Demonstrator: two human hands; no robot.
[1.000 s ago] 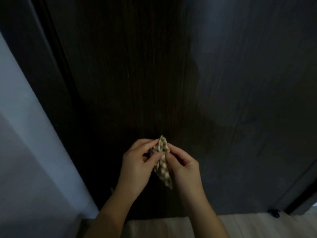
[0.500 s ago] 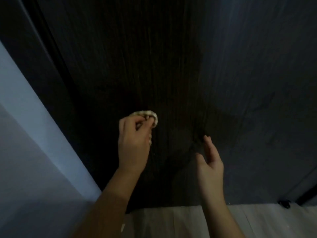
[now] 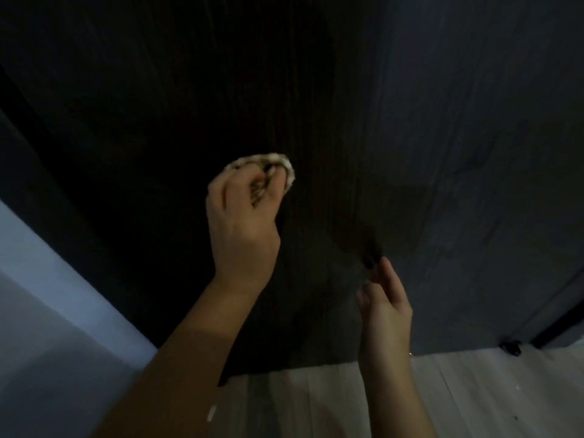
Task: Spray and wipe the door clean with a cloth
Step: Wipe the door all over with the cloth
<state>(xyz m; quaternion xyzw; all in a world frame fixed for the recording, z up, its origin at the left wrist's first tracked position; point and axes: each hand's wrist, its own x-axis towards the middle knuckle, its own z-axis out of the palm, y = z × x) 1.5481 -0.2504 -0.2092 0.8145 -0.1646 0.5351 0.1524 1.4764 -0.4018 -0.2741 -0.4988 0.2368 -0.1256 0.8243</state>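
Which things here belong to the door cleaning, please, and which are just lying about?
For the job: door, cloth, left hand gripping it, right hand open.
Just there: wall, floor, small black fitting by the door's bottom edge.

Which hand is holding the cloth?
The left hand holds the bunched cloth up at the dark door. The right hand, lower down, has straight fingers and holds nothing.

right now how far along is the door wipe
Done: the cloth is bunched in the left hand. In hand: it looks pressed to the door; the right hand is open and empty. Left: likely most of the wiping; spraying can't be judged, too dark for wet streaks.
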